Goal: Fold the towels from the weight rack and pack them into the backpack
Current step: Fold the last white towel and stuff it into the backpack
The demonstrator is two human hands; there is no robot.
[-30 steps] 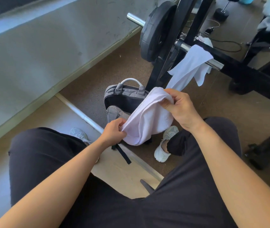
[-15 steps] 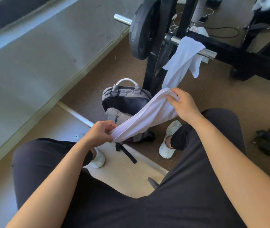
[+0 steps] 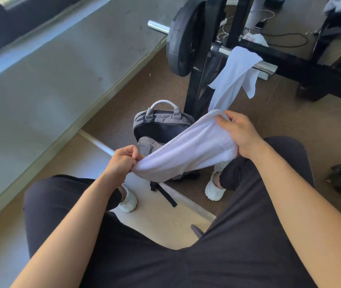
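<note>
A white towel [image 3: 188, 150] hangs stretched between both hands above my knees. My left hand [image 3: 122, 161] pinches its lower left end. My right hand [image 3: 240, 134] grips its upper right end. Behind and below the towel a grey backpack [image 3: 161, 123] stands open on the floor, its lower half hidden by the cloth. A second white towel [image 3: 234, 77] is draped over the chrome bar [image 3: 266, 67] of the black weight rack [image 3: 198, 84].
A black weight plate [image 3: 183, 38] sits on the bar's left end. My legs in black trousers and white shoes flank the backpack. A grey wall runs along the left. Cables and a charger lie on the floor behind the rack. A black strap [image 3: 163, 194] trails from the backpack.
My hands have drawn apart, pulling the bunched towel out into a longer band. The left hand moved left and down; the view shifted slightly.
</note>
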